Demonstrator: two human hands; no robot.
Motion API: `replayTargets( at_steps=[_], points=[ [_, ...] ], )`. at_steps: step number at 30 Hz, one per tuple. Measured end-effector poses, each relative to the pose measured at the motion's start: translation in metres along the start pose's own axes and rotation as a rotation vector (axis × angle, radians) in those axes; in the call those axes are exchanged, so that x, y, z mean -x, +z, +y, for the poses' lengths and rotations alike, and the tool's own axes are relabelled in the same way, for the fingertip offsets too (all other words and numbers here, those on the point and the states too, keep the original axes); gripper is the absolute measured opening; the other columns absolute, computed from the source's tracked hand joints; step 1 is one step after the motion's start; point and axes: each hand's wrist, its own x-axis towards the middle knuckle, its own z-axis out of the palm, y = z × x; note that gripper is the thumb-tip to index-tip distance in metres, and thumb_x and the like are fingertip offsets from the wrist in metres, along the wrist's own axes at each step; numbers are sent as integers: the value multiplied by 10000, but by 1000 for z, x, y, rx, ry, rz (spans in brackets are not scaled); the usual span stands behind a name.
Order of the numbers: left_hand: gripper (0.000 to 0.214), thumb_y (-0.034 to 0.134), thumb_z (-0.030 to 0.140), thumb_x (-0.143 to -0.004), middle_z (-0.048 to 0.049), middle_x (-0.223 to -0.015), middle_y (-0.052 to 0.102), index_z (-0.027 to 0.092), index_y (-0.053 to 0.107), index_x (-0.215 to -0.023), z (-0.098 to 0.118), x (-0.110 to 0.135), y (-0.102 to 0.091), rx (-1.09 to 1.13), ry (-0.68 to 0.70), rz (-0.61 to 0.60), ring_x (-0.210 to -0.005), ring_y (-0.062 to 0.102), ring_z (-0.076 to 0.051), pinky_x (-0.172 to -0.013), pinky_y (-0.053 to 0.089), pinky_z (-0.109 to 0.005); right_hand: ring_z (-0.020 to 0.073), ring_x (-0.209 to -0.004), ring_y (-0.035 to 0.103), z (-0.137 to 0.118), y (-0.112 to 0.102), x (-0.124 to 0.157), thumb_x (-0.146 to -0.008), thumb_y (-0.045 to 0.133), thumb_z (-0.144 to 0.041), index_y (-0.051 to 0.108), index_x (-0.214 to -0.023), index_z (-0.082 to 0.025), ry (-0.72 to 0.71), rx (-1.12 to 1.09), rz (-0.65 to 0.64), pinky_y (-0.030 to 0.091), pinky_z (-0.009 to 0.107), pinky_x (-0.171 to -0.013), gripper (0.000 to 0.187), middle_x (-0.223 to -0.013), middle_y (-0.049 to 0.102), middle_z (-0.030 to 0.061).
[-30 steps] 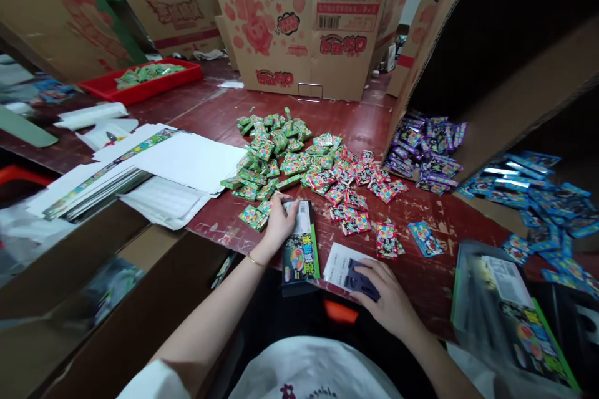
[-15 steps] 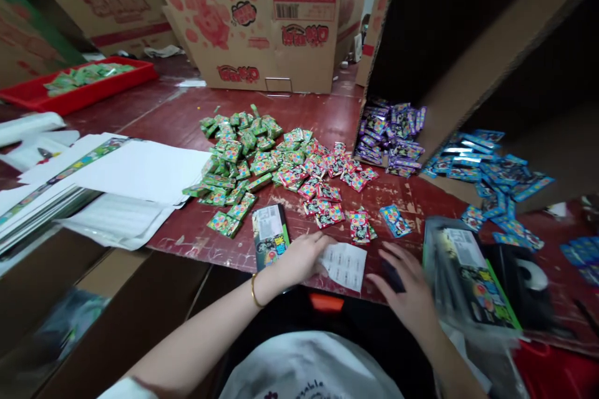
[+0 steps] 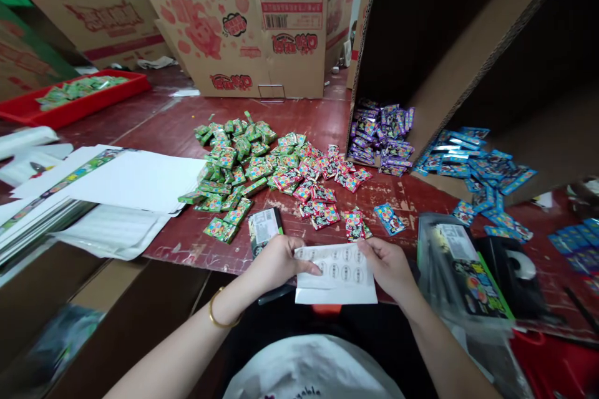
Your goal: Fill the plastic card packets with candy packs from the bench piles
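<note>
On the red table [image 3: 163, 118], green packets [image 3: 224, 159] are lying heaped near a black box [image 3: 264, 224]. The left hand [image 3: 275, 265] is pinching the left side of a label sheet [image 3: 337, 295], which is hanging over the table's front edge, and the right hand [image 3: 389, 267] is gripping its upper right corner.

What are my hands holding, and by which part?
A white printed sheet: left hand at its left edge, right hand at its upper right corner.

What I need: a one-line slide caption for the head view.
Left hand and right hand hold a printed sheet before green packets and red packets on a table.
</note>
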Motion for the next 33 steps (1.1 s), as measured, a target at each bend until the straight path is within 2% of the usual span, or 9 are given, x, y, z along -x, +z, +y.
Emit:
replayTargets(
  at_steps=[3,7,12,16,23,25,29,31,33],
  points=[
    [384,736,477,-664,41,-535,507,123,598,-611,4,-1,0,70,54,1,-487,414,-79,-456,315,-183,129,-559,480,-5,1,3,-835,533,-547,581,-681,-171,-40,-19,-9,364,221,-509,409,-594,534,-18],
    [353,716,442,-712,-5,-724,627,137,627,-866,11,-3,6,336,128,44,-615,540,-114,-552,425,-202,122,-558,465,-9,2,9,-792,617,-506,581,-752,-176,-12,-99,-61,354,213,-500,335,-631,533,-21],
    [393,660,510,-750,13,-584,586,133,573,-684,13,-1,16,371,77,148,-496,481,-87,-455,355,-183,116,-511,422,-15,0,12,-858,506,-531,521,-616,-179,-29,-47,-8,311,221,-476,428,-538,467,-27],
    [409,614,532,-781,12,-586,607,131,609,-699,11,2,21,379,64,180,-491,485,-88,-460,354,-187,142,-583,530,-20,-4,10,-772,646,-496,584,-806,-192,-39,-135,13,394,219,-509,312,-673,599,-1],
    [311,725,425,-718,-21,-719,674,133,632,-774,17,0,20,502,121,293,-620,589,-131,-600,468,-235,179,-690,629,-32,-6,8,-684,756,-441,615,-910,-189,12,-322,-6,500,258,-590,367,-796,691,48],
    [311,737,411,-708,-22,-730,673,134,627,-800,18,0,20,532,122,287,-632,590,-131,-608,467,-237,180,-666,625,-33,-6,8,-668,764,-447,622,-851,-183,36,-325,-9,493,258,-580,351,-752,687,39],
    [324,762,407,-677,26,-623,593,141,588,-745,17,-2,18,479,150,292,-557,509,-90,-531,392,-195,125,-504,477,-27,-9,8,-796,610,-505,541,-603,-184,-38,-70,90,352,225,-463,381,-528,527,-20],
    [356,736,437,-700,53,-540,504,145,538,-652,15,-3,17,396,156,309,-493,424,-66,-471,315,-183,110,-476,415,-23,-11,7,-843,544,-506,501,-562,-185,-79,30,111,299,227,-449,429,-491,449,-35],
    [383,712,451,-723,66,-508,444,148,504,-615,14,-2,15,339,162,310,-466,364,-54,-444,261,-180,112,-499,437,-22,-13,6,-859,529,-499,534,-592,-179,-85,18,82,321,228,-471,417,-521,481,-29]
  ],
)
